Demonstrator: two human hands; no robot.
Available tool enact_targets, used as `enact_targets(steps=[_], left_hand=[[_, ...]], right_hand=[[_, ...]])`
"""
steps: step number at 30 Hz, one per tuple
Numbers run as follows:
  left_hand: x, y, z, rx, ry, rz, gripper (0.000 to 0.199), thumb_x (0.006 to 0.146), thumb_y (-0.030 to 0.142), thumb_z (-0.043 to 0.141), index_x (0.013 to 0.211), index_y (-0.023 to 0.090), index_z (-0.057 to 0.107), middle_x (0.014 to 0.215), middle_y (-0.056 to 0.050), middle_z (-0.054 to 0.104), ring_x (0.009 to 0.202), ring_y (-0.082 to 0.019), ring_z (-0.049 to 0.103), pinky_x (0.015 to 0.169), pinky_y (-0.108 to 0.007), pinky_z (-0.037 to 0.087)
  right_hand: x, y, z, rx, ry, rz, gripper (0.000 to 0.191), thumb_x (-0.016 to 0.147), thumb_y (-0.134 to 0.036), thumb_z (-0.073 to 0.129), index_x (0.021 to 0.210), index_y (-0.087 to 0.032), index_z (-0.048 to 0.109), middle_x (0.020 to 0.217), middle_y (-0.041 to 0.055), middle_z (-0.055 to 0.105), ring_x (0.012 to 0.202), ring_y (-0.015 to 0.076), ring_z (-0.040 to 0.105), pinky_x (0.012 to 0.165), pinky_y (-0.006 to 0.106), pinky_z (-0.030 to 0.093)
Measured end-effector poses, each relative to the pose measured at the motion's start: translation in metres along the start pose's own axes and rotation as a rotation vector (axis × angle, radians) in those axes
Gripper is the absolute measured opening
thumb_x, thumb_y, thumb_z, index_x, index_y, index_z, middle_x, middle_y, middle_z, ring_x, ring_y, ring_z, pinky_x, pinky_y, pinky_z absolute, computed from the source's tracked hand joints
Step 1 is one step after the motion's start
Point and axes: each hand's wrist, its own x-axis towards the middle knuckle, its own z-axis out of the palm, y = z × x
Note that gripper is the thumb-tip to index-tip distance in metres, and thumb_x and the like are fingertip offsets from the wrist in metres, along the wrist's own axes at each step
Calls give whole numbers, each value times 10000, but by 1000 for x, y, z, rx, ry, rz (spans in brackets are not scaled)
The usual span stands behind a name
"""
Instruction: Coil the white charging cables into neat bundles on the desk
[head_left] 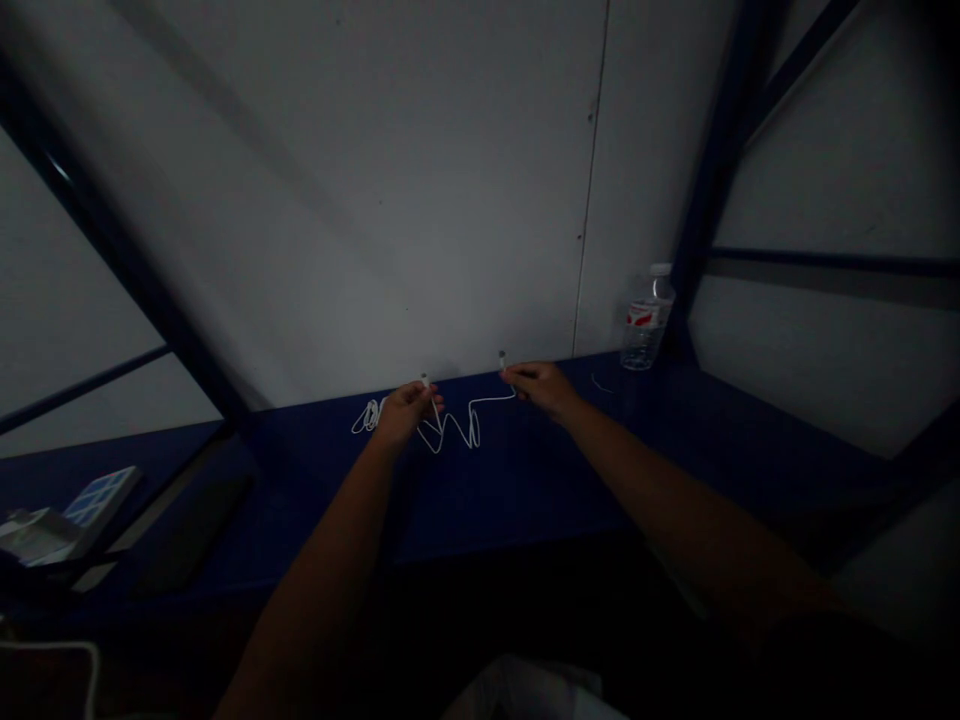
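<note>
1. White wired earphones (pixel 450 428) lie on the dark blue shelf (pixel 480 490) in front of us. Their thin cord zigzags across the shelf between our hands, and a small bunch of coiled cord (pixel 367 416) sits just left of our left hand.
2. Our left hand (pixel 405 413) is almost closed, with the thumb and fingers pinched on one small white earphone end (pixel 424 380), which pokes up above the grip.
3. Our right hand (pixel 544 388) is also nearly closed. Its thumb and forefinger pinch the other white earphone end (pixel 502 358), and the cord drops from there into the zigzag. Our two hands are near each other but not touching.
4. A transparent plastic water bottle (pixel 645 320) with a red and white label stands upright on the shelf, to the right of our right hand. A short white thread (pixel 600 385) lies between them.
5. Behind the shelf rises a pale wall panel (pixel 337 200), and a dark blue steel frame (pixel 720 170) runs up beside the bottle.
6. At the far left, a blue and white packet (pixel 101 497) lies on a dark blue surface beside a pale item (pixel 37 535), too dim to identify.
</note>
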Motion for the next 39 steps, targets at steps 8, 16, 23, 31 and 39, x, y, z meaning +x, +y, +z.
enact_targets(steps=[8,16,23,31,39], left_hand=[[0,-14,-2,-2,-42,-178,181,823,257,707,937,131,643,858,-92,710,739,-189,712,717,-328,557],[-3,-7,-3,3,-60,-168,225,796,268,740,942,116,662,936,-131,720,839,-216,716,776,-345,554],[-1,-5,-1,-12,-18,-148,264,740,302,790,884,116,670,884,-111,721,820,-199,707,787,-351,553],[1,-7,-1,166,10,-37,330,680,410,794,839,139,693,844,-83,725,752,-170,679,734,-313,530],[-5,1,9,232,29,37,333,682,434,784,798,140,679,788,-79,721,684,-152,656,712,-302,525]], right_hand=[[-11,7,20,-128,-122,103,381,735,-504,712,884,-153,720,634,16,638,452,85,453,447,232,317],[-8,2,14,-139,-101,94,368,728,-490,719,878,-154,719,749,46,682,537,102,492,466,225,349],[-8,5,14,-150,-73,64,329,708,-457,740,849,-160,722,748,37,684,583,118,536,537,242,392],[-2,11,14,-276,-90,-71,251,818,-413,634,798,-181,727,811,56,727,753,180,645,713,290,459],[-3,8,14,-259,-88,-16,231,884,-337,565,901,-163,714,883,67,736,675,140,609,660,263,450]])
